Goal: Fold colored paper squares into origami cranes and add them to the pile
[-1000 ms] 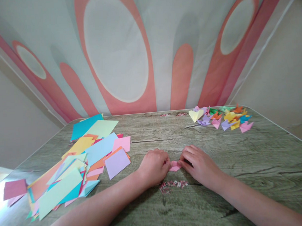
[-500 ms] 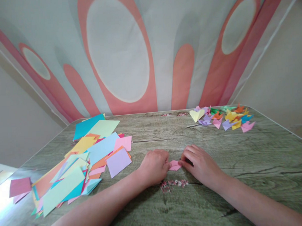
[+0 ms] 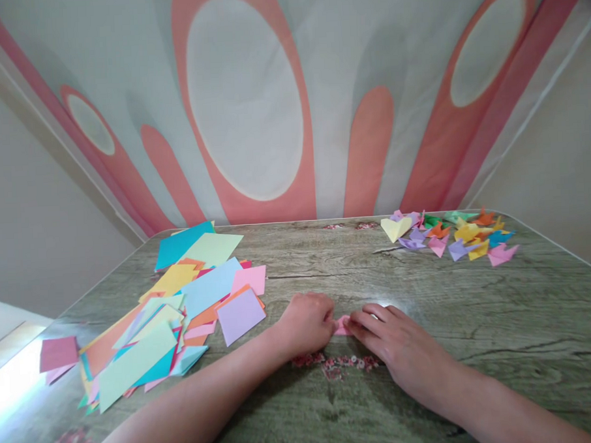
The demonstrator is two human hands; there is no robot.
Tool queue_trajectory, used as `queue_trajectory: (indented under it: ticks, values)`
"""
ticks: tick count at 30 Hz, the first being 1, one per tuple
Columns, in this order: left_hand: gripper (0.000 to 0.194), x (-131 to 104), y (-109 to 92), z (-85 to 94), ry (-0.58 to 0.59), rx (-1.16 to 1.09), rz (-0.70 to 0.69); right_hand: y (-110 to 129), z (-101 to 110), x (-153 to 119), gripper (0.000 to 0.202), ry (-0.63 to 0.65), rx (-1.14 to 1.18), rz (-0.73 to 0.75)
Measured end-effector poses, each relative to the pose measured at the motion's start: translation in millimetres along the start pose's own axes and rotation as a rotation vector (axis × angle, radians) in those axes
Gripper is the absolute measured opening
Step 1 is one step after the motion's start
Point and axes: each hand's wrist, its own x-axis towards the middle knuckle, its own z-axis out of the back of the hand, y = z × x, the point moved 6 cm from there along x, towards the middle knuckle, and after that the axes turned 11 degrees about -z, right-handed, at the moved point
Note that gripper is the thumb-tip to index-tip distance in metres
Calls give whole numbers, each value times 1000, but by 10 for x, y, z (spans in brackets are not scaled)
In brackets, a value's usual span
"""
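Note:
A small folded pink paper lies between my two hands near the middle of the wooden table. My left hand is closed, its thumb and fingers gripping the paper's left end. The fingers of my right hand press together on the paper's right part and cover some of it. Only a short strip of pink shows between the fingertips, so its exact folds are hidden.
Loose coloured paper sheets spread over the left side of the table. Several small folded paper figures sit at the back right, beside a pale yellow folded heart. A patterned backdrop stands behind the table.
My right hand has flattened and its fingers now cover more of the pink paper. My left hand keeps its grip. The whole view has shifted slightly, with the table items appearing further right.

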Motion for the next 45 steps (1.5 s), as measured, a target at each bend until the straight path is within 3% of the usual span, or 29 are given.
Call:
queue_trajectory:
  ticks: [4, 8, 15, 21, 28, 33, 37, 45]
  values:
    - [11, -36, 37, 29, 43, -8, 13, -14, 20, -1, 34, -3, 16, -19]
    - [15, -69, -117, 114, -61, 36, -105, -25, 32, -1, 33, -26, 29, -32]
    - [15, -171, -498, -29, 78, 354, -331, -8, 59, 21, 23, -28, 21, -30]
    - [7, -220, -548, -12, 99, 405, -375, -51, 120, 36, 14, 11, -12, -74]
    - [6, -253, -512, -57, 105, 431, -354, -149, 177, 9, 23, -4, -19, -118]
    - [10, -174, -455, 19, 76, 363, -243, -174, 171, 13, 21, 9, -14, -140]
    - [20, -58, -413, 83, -55, 193, -206, -189, 155, 23, 20, 0, 49, -154]
    - [14, 14, -138, -55, -112, -173, -73, -330, 73, 24, 28, -121, 311, -216]
